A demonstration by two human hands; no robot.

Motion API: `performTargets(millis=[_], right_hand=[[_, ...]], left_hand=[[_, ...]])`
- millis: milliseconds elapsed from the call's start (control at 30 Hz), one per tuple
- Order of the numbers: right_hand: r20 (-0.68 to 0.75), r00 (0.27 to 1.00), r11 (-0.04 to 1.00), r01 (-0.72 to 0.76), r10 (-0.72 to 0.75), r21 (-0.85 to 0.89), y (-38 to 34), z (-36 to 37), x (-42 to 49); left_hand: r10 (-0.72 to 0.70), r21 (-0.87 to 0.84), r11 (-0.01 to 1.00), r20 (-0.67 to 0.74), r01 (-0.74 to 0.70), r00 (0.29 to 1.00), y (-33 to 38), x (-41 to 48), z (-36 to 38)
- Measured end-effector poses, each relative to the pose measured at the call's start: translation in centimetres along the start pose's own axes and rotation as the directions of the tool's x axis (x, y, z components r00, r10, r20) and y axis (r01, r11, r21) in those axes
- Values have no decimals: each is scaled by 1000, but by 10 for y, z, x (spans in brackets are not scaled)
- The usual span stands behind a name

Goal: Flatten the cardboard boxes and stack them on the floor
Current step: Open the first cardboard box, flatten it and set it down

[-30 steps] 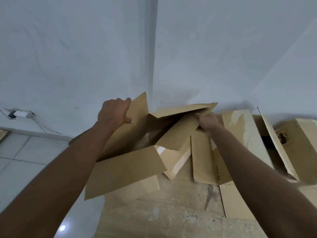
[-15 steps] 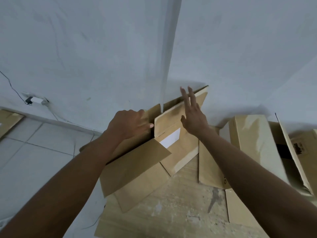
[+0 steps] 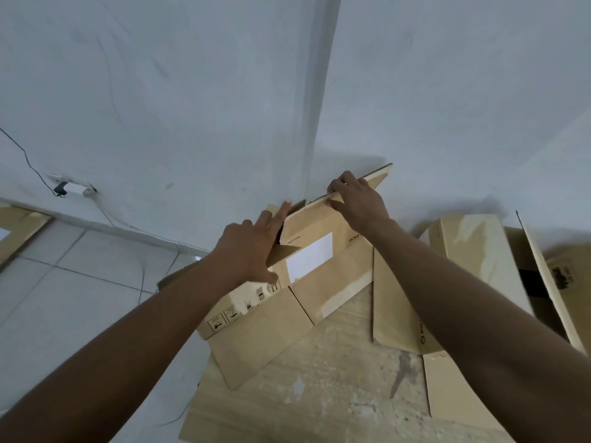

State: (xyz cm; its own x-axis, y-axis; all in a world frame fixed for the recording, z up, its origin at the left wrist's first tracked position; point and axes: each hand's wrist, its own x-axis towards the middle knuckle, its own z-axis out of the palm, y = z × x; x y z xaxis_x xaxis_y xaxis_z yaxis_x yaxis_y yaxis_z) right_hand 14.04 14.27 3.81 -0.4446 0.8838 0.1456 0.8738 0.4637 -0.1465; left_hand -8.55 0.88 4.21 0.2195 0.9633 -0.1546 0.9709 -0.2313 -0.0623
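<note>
A brown cardboard box (image 3: pixel 323 282) with a white label lies nearly flat against the corner of the white walls, on top of other cardboard. My left hand (image 3: pixel 252 251) lies on its left end with fingers spread, pressing a loose flap inward. My right hand (image 3: pixel 358 203) grips the box's raised top edge, fingers curled over the far side. A large stained flattened sheet (image 3: pixel 319 394) lies underneath, toward me. Another flattened box (image 3: pixel 396 311) sits under my right forearm.
To the right stand an upright, unflattened box (image 3: pixel 476 254) and an open box (image 3: pixel 543 282) with a dark inside. A wall socket with a white plug and cable (image 3: pixel 72 188) is at the left. White floor tiles (image 3: pixel 64 298) lie left of the pile.
The box has been pressed flatter against the corner, its label now facing up. My right hand moved from a flat open press to gripping the top edge. My left hand opened its fingers.
</note>
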Motion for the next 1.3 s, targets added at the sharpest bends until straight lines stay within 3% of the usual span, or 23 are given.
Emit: performTargets(millis=[133, 233, 367, 467, 567, 633, 733, 800, 833, 933, 1033, 1133, 1200, 1300], right_hand=[[-25, 1000, 999, -18, 19, 47, 1, 3, -3], [-44, 999, 997, -25, 28, 67, -3, 5, -4], [-49, 997, 994, -61, 65, 86, -6, 9, -5], [-73, 991, 957, -88, 112, 275, -5, 18, -12], [-107, 945, 738, -168, 310, 653, -6, 30, -32], [73, 875, 503, -342, 479, 794, -10, 44, -51], [420, 660, 45, -566, 623, 824, -10, 71, -75], [619, 489, -220, -648, 614, 729, -11, 83, -86], [681, 449, -304, -656, 578, 691, -13, 84, -90], [723, 466, -400, -616, 510, 679, -20, 79, -100], [729, 499, -496, -533, 469, 685, -19, 74, -109], [636, 626, -588, -328, 451, 739, -3, 66, -122], [582, 660, -612, -226, 476, 758, 8, 55, -133], [589, 706, -680, -208, 393, 703, 25, 48, -143]], left_hand=[[-71, 16, 997, -25, 71, 997, -5, 27, -17], [-30, 0, 1000, -111, 30, 993, 10, 49, -19], [51, 127, 991, -141, -33, 989, 34, 78, -14], [54, 183, 983, -220, -14, 974, 34, 91, -12], [58, 95, 995, -192, -40, 980, 18, 92, -25], [44, -24, 998, -230, -51, 972, 4, 86, -45], [37, -129, 989, -248, -71, 968, -20, 73, -78], [44, -188, 978, -239, -90, 970, -36, 62, -97], [54, -229, 967, -250, -113, 967, -43, 55, -107], [59, -395, 899, -317, -188, 947, -53, 35, -133], [31, -605, 752, -362, -261, 931, -51, 19, -151], [-31, -735, 612, -390, -291, 920, -49, 11, -153], [-81, -816, 496, -384, -296, 920, -49, 9, -147], [-138, -888, 389, -319, -245, 938, -50, 14, -126]])
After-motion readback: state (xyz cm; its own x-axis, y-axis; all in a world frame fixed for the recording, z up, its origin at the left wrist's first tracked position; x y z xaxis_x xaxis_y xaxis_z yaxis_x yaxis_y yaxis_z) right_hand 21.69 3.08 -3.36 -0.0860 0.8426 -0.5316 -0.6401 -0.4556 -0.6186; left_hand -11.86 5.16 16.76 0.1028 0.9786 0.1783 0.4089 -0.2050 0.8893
